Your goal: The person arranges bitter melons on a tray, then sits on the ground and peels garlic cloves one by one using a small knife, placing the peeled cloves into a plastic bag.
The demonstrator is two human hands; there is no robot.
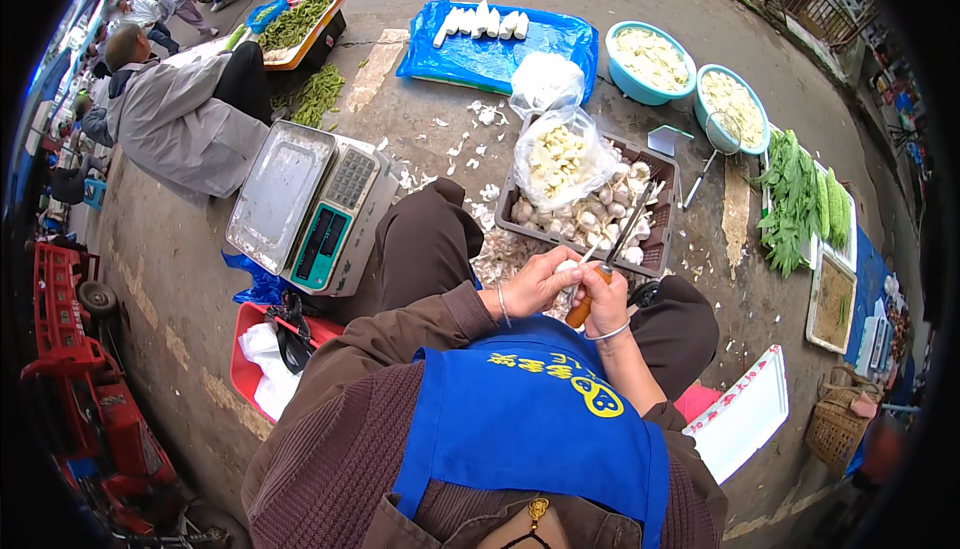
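My right hand (606, 303) grips the orange-brown wooden handle (578, 314) of a knife, its dark narrow blade (630, 225) pointing away from me. Against it, my left hand (538, 283) pinches a whitish garlic bulb (568, 267), mostly covered by the fingers. Both hands meet above my lap, over the blue apron (525, 414). Just beyond them is a brown plastic crate (667, 238) of unpeeled garlic bulbs (592, 211). A clear plastic bag (556, 163) of peeled cloves rests on the crate's left side. Garlic skins (510, 253) litter the ground near my knees.
A digital scale (322, 211) stands left, near a seated person (187, 106). Ahead are a blue-covered tray (555, 31) with white vegetable pieces and two blue basins (637, 91) of pale slices. A wire skimmer (705, 170) leans on one basin. Leafy greens (787, 196) lie right.
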